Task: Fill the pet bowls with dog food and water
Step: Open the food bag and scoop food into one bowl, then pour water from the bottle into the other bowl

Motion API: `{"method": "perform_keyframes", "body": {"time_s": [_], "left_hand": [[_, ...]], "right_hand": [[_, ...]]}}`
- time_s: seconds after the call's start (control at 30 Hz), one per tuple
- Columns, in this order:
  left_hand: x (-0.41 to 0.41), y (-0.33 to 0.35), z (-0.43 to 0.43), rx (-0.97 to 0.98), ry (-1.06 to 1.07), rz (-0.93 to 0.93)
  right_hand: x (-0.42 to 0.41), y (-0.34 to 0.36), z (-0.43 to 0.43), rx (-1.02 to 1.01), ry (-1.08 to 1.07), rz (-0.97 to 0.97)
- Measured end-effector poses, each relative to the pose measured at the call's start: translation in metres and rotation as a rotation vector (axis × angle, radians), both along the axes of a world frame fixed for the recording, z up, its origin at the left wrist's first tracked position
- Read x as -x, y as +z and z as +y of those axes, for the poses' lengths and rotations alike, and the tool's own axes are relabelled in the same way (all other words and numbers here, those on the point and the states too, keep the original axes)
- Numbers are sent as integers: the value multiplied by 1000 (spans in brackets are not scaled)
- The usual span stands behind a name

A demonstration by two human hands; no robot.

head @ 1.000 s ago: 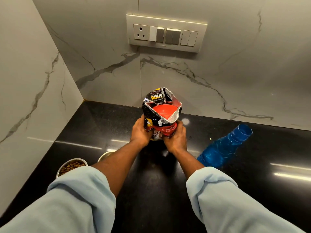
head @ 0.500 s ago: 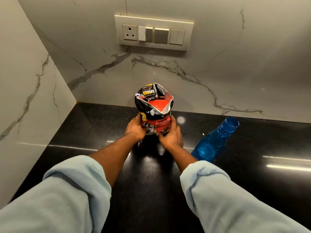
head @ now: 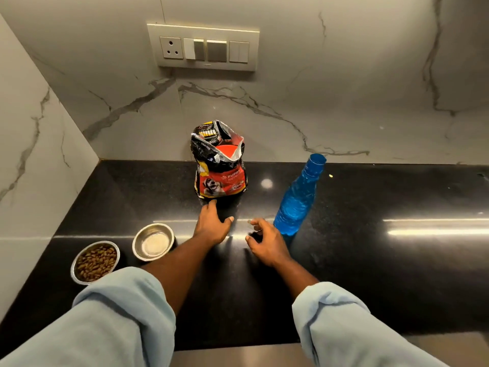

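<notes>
A red and black dog food bag stands upright with its top torn wide, near the back wall on the black counter. My left hand lies just in front of it, fingers apart, one fingertip at the bag's base. My right hand hovers empty with curled fingers beside a blue water bottle, which stands capped. At the left, one steel bowl holds brown kibble. A second steel bowl beside it holds no kibble.
Marble walls close the counter at the back and left. A switch panel with a socket is on the back wall above the bag. The counter's front edge runs below my forearms.
Both hands have let go of the bag, which now stands alone on the counter, and have drawn back toward me. The view has tilted down, so both bowls show.
</notes>
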State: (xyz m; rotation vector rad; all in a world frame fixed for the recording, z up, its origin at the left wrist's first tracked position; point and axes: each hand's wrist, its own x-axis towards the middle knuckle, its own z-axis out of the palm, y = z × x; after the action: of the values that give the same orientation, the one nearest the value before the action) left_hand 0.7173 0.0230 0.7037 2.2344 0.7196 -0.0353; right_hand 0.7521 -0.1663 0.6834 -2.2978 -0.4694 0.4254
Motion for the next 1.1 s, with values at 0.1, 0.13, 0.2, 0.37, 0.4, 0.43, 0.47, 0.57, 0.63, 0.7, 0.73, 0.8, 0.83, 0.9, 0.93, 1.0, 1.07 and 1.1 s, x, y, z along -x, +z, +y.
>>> {"method": "perform_keyframes", "body": {"time_s": [0.1, 0.13, 0.2, 0.37, 0.4, 0.43, 0.47, 0.57, 0.63, 0.7, 0.73, 0.8, 0.83, 0.9, 0.93, 1.0, 1.07, 1.1], "left_hand": [[10, -6, -19, 13, -36, 49], [12, -8, -24, 19, -46, 55], [15, -8, -36, 22, -76, 60], [17, -1, -57, -12, -135, 52], [17, 0, -59, -20, -140, 45], [16, 2, -61, -28, -144, 37], [16, 4, -62, -32, -145, 30], [15, 7, -63, -39, -141, 14], [16, 9, -62, -41, -133, 6], [18, 11, -59, -46, -123, -4], [19, 11, -57, -47, -118, -8], [25, 13, -50, -47, -96, -13], [29, 13, -46, -45, -81, -13], [36, 14, -37, -39, -54, -17], [42, 13, -31, -38, -32, -19], [54, 12, -20, -43, 6, -23], [64, 11, -10, -48, 35, -25], [70, 10, -5, -51, 52, -25]], "right_hand": [[7, -4, -29, -37, -100, 30], [9, -5, -38, -48, -141, 57], [14, -7, -58, -88, -251, 97], [10, 1, -90, -177, -557, -58], [5, 7, -93, -188, -571, -85], [-1, 13, -95, -197, -568, -93], [-7, 21, -95, -203, -550, -84], [-25, 41, -88, -222, -477, -74], [-34, 52, -82, -251, -453, -90], [-41, 59, -76, -291, -425, -85], [-44, 61, -73, -308, -404, -88], [-48, 63, -68, -327, -362, -97], [-50, 63, -65, -335, -360, -101], [-54, 65, -60, -330, -391, -141], [-55, 66, -57, -311, -384, -177], [-54, 68, -51, -261, -306, -257], [-51, 69, -43, -206, -195, -332], [-47, 68, -36, -181, -140, -360]]}}
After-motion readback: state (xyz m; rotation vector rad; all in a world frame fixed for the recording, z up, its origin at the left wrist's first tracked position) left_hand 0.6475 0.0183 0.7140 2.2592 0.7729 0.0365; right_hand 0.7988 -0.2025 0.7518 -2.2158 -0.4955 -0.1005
